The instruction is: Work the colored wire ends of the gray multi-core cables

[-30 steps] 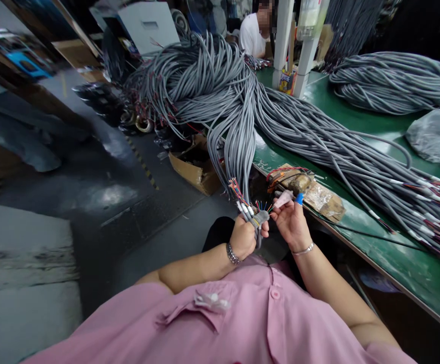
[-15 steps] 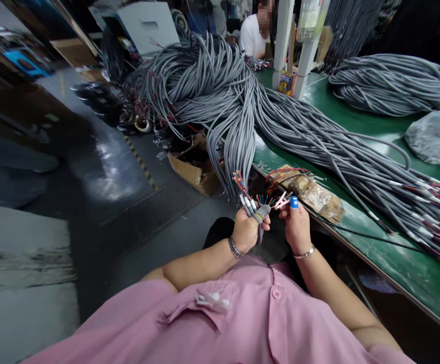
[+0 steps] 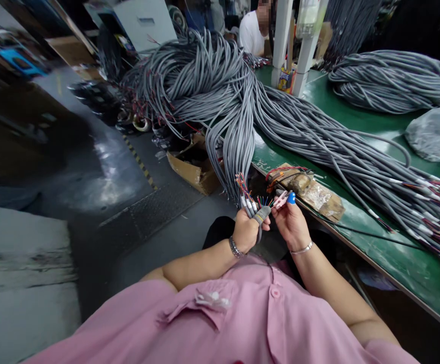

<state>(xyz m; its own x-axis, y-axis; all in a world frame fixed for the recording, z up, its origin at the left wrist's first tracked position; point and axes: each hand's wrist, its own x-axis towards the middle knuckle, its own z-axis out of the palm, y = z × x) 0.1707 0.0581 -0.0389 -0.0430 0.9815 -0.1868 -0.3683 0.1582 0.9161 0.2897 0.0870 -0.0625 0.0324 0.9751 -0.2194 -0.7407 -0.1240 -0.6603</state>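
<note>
My left hand [image 3: 247, 230] is closed round the ends of several grey cables [image 3: 248, 205], its thumb in a grey finger cover [image 3: 261, 214]. Thin coloured wires [image 3: 264, 201] fan out above that thumb. Just to the right, my right hand [image 3: 291, 222] pinches a small pale pink tool [image 3: 280, 200], with a blue cap [image 3: 291, 197] on one finger. The tool's tip is close to the coloured wires; whether it touches them I cannot tell. From my left hand the grey cables run up to a large pile [image 3: 204, 65].
Grey cables lie along the green table [image 3: 375, 253], beside a taped wooden block [image 3: 320, 197]. Behind are a cable coil [image 3: 390, 83], a plastic bag [image 3: 437, 129] and white posts [image 3: 281, 40]. A person in white [image 3: 250, 33] sits beyond. An open cardboard box [image 3: 185, 169] stands on the floor.
My right hand has moved left with the pink tool, closer to my left hand and the coloured wires. My left hand keeps its hold on the cables.
</note>
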